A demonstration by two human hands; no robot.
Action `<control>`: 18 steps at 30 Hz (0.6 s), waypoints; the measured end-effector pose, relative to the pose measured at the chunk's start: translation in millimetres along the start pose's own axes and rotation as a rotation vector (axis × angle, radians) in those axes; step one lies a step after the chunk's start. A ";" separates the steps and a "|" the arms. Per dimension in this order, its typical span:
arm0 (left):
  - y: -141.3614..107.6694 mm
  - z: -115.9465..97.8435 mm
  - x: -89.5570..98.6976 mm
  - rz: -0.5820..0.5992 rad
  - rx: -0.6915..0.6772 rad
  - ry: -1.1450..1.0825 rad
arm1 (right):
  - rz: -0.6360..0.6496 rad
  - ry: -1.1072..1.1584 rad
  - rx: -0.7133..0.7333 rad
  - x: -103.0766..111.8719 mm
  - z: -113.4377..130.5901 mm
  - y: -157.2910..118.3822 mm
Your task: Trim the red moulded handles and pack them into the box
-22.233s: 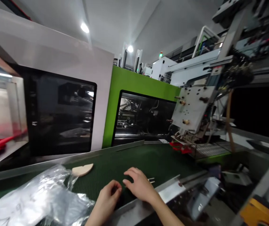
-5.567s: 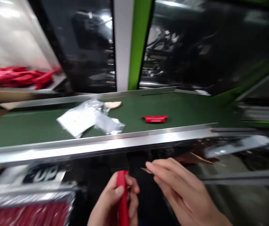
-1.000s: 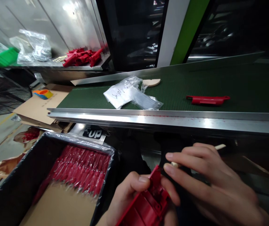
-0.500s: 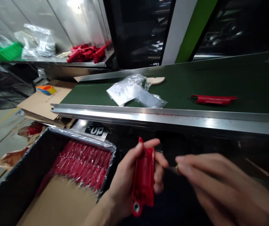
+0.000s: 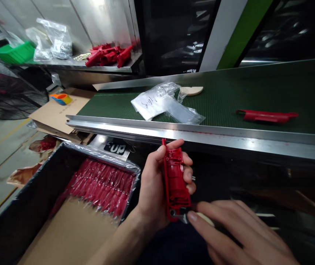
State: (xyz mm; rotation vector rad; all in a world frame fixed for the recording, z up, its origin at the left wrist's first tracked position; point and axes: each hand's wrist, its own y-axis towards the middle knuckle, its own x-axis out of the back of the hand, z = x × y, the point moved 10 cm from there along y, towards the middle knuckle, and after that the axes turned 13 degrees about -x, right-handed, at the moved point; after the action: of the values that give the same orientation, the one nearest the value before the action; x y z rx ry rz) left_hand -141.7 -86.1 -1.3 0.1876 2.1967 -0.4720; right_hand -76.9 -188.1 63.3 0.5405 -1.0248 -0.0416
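My left hand (image 5: 154,191) is shut around a red moulded plastic part (image 5: 175,180), which stands nearly upright with its ribbed inner side facing me. My right hand (image 5: 229,232) holds a small pale-handled trimming knife (image 5: 205,219) between its fingers. The knife's metal tip sits at the lower end of the red part, apparently touching it. A second red plastic part (image 5: 266,116) lies on the green conveyor belt (image 5: 257,92), well beyond my hands. The belt also carries a clear plastic bag (image 5: 160,101) and a cream shaped piece (image 5: 192,90).
A steel rail (image 5: 201,134) runs along the belt's near side. Below left, a black-lined box (image 5: 99,187) holds plastic-wrapped red parts. Farther off are red parts on a steel shelf (image 5: 109,55), a green crate (image 5: 15,52) and flattened cardboard (image 5: 59,110).
My left hand has raised the red part and turned its inner side toward me. My right hand has moved to the part's lower end, bringing the knife tip there.
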 end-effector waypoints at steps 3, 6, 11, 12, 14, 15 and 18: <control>-0.5 -0.7 0.5 -0.009 -0.012 0.029 | 0.036 -0.009 0.038 -4.1 -2.0 -2.3; -0.6 0.3 2.0 -0.016 -0.015 0.046 | 0.048 -0.036 0.041 -6.1 -2.6 -4.5; 2.3 -2.4 8.7 -0.057 -0.038 0.059 | 0.061 0.102 -0.041 3.1 -14.8 3.0; 3.2 -3.4 10.0 -0.063 -0.041 0.057 | 0.043 0.112 -0.059 7.4 -23.3 7.7; 4.8 -6.6 14.0 -0.087 -0.051 0.064 | -0.026 0.043 -0.089 17.3 -47.7 20.7; 5.3 -8.9 16.7 -0.105 -0.061 0.073 | -0.074 -0.022 -0.105 22.8 -62.8 28.9; 4.7 -18.5 26.5 -0.178 -0.108 0.124 | -0.171 -0.212 -0.163 33.2 -110.5 58.9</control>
State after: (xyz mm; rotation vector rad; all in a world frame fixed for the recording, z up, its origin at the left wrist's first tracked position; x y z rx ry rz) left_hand -170.2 -75.2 -13.0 -0.0389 2.3657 -0.4476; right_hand 18.8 -101.1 71.8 0.4802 -1.1679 -0.3373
